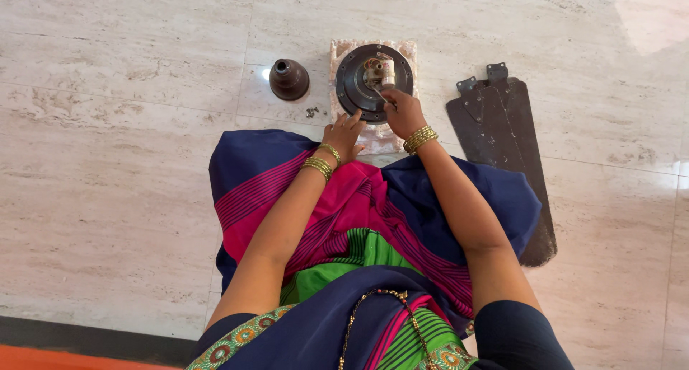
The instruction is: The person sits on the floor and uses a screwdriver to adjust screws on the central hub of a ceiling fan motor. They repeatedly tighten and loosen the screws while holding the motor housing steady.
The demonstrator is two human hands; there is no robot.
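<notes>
On the pale marble floor [108, 162] we see a dark bell-shaped canopy cover [288, 78] standing upright, a few small screws [311, 112] lying just beside it, and dark fan blades [506, 151] stacked flat on the right.

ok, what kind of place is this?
Probably a home floor used as a work spot: polished beige marble-look floor tiles, with a round dark ceiling-fan motor and stacked dark brown fan blades lying on them.

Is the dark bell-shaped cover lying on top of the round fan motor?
No, the bell-shaped cover stands on the floor to the left of the fan motor, apart from it.
</notes>
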